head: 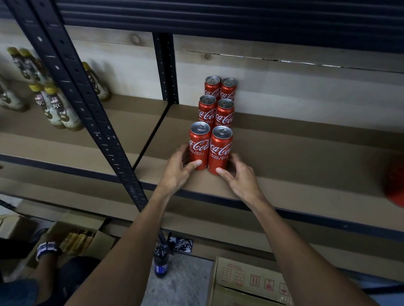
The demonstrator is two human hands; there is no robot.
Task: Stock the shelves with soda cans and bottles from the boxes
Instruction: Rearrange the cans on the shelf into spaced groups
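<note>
Close to the front edge of the brown shelf board (287,160), right of the black upright post (88,103), the left hand (177,172) grasps the front-left Coca-Cola can (198,145). Its thumb lies across the lower front and its fingers curl round the outer side. The right hand (240,177) grasps the front-right Coca-Cola can (220,151) the same way.

Both cans stand upright on the board, touching each other. Four more Coca-Cola cans (224,114) stand behind them in two pairs, reaching back to the wooden wall.

Bare board runs wide to the right, up to a red packet (400,182) that is blurred and cut off by the frame.

Under the script logo, the small print reads "RASA ASLI", then what looks like "KURANG GULA". In the left bay, pale bottles (53,106) show "8°C".

On the floor, a cardboard box (249,285) bears red handling symbols, its text unreadable. A dark bottle (161,260) stands near it.
</note>
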